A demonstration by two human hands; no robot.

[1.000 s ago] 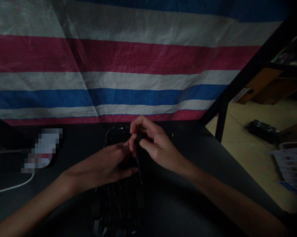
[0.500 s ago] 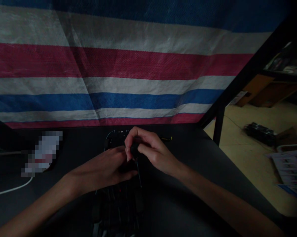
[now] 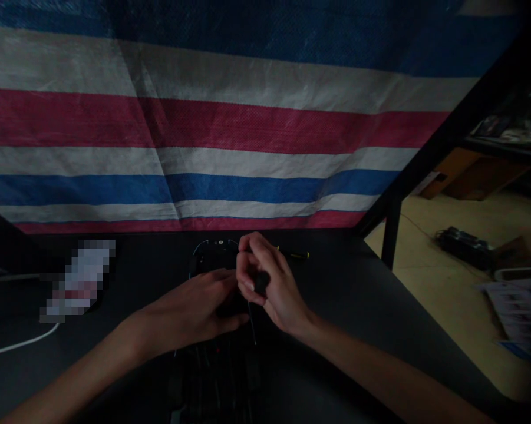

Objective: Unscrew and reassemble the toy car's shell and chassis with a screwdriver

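A black model car (image 3: pixel 216 377), apparently with its dark underside up, lies on the dark desk, its pale trim showing at the far end. My left hand (image 3: pixel 203 303) reaches across its middle from the left, fingers curled over the body and thumb on the near side. My right hand (image 3: pixel 267 282) is closed around a black tool handle (image 3: pixel 261 283), whose rounded end shows beside the palm. The tool's tip is hidden, so contact with the car cannot be told. Deep shadow hides most of the car's detail.
Behind the hands lies a black and yellow screwdriver-like tool (image 3: pixel 297 254). A blurred-out phone-like object (image 3: pixel 82 277) and a white cable (image 3: pixel 24 345) are at left. A striped sheet (image 3: pixel 230 126) hangs behind the desk (image 3: pixel 345 306). Cardboard and papers (image 3: pixel 515 312) are at right.
My right hand has turned and shifted slightly right and down, its fingers rolling around the handle. My left hand keeps its place on the car. The whole view has tilted up a little.
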